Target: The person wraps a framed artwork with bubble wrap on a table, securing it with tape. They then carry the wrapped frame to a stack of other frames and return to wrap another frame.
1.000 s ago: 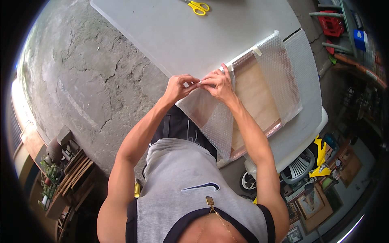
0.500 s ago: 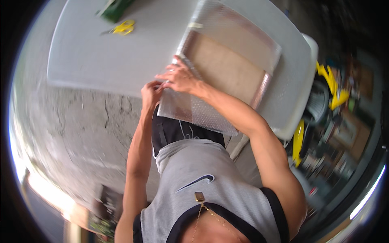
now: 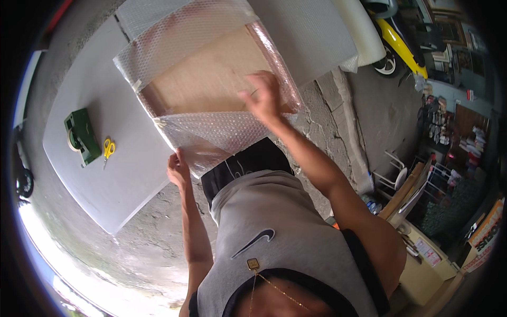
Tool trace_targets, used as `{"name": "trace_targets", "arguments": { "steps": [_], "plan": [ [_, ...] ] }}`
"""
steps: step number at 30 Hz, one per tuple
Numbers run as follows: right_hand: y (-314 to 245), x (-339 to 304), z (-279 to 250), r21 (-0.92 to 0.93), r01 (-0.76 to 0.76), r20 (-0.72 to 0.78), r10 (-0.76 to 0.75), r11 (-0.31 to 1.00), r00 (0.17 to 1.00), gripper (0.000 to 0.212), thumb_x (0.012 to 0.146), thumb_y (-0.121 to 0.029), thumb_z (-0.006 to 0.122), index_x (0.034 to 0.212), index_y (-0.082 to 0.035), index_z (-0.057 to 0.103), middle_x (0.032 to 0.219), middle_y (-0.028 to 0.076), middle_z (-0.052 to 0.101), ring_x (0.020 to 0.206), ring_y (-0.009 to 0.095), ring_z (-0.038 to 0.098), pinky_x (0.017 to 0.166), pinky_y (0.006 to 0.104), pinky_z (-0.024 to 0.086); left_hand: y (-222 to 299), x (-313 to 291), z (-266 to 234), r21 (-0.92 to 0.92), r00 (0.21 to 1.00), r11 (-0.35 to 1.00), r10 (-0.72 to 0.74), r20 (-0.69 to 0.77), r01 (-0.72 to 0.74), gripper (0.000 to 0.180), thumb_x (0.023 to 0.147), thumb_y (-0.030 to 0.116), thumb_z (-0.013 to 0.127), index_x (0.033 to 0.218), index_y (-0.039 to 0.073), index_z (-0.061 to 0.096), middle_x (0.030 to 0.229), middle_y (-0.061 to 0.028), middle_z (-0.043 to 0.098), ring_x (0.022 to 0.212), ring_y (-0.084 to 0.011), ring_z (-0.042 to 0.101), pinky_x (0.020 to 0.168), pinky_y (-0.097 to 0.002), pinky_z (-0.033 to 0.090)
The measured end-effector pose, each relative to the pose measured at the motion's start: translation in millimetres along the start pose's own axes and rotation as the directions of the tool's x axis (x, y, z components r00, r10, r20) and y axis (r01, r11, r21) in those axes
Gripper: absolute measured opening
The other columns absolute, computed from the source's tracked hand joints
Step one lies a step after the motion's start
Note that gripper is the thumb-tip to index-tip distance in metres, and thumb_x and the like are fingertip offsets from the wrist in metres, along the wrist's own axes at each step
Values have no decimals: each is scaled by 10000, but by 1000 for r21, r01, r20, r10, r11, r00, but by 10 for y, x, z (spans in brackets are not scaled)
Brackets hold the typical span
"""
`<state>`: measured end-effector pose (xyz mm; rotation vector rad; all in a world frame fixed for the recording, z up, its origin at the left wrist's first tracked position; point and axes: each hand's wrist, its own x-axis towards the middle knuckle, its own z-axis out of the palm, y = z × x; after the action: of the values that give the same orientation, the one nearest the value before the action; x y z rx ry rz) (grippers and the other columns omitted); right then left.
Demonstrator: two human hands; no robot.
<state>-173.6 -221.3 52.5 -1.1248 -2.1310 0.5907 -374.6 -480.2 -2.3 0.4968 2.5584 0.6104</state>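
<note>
A flat rectangular panel with a plain brown back [image 3: 206, 71] lies on the table, partly covered by clear bubble wrap [image 3: 211, 129] folded over its far and near edges. Short pieces of pale tape [image 3: 159, 122] stick to the wrap along its left side. My left hand [image 3: 178, 170] pinches the near left edge of the wrap, beside the table's front edge. Over the right part of the brown back hovers my right hand [image 3: 263, 98], slightly blurred, fingers apart and holding nothing.
On the grey table [image 3: 119, 182], to the left, stand a green tape dispenser [image 3: 82, 136] and yellow-handled scissors [image 3: 109, 149]. A roll of wrap [image 3: 367, 39] lies at the far right, near a yellow and black motorbike [image 3: 398, 45]. Shelves and boxes fill the right side.
My right hand has left the spot beside my left hand and moved right, over the brown back. My left hand stays at the wrap's edge. The whole view has turned.
</note>
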Motion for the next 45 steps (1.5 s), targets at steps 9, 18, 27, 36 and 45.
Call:
{"name": "trace_targets", "arguments": {
  "steps": [9,18,27,36,45],
  "plan": [
    [971,-847,-962,-268,-525,151,574,808,805,561,675,-295,805,1088,-73,496,1016,160,520,930,351,569,728,451,495,1977,-531,1091,-68,553,556,831,65,-828,467,759,201,747,1194,132,591,1168,-123,555,1084,-305,524,927,-436,422],
    [1174,-1144,-1105,-51,-483,217,481,874,849,351,725,-62,738,1040,-19,591,906,137,615,781,274,643,696,356,529,2419,-659,1818,-111,177,218,940,293,-970,482,742,360,716,1201,292,586,1393,-80,399,1247,-312,380,997,-516,356],
    [1077,-1618,-438,906,-423,252,810,-6,529,643,673,4,798,1225,-15,469,1092,117,594,1035,199,588,879,334,501,2442,-473,1972,-317,-222,-128,934,281,-940,279,763,201,710,1038,176,671,1193,-46,593,1170,-263,528,1053,-451,374],
    [806,-1997,-269,175,-826,7,838,536,545,539,693,-324,681,1092,18,560,1109,262,580,1051,414,554,896,454,459,2442,-397,2086,-276,-316,-209,844,433,-938,345,870,210,598,1212,178,630,1194,-58,623,1213,-265,498,1111,-434,295],
    [6,-2230,-729,590,-715,13,881,375,474,855,612,-134,772,1361,-62,364,933,170,607,916,300,603,780,403,481,2352,-201,2540,-378,-358,-265,912,201,-887,117,761,164,688,853,94,675,859,-56,653,899,-242,595,819,-427,427]
  ]
}}
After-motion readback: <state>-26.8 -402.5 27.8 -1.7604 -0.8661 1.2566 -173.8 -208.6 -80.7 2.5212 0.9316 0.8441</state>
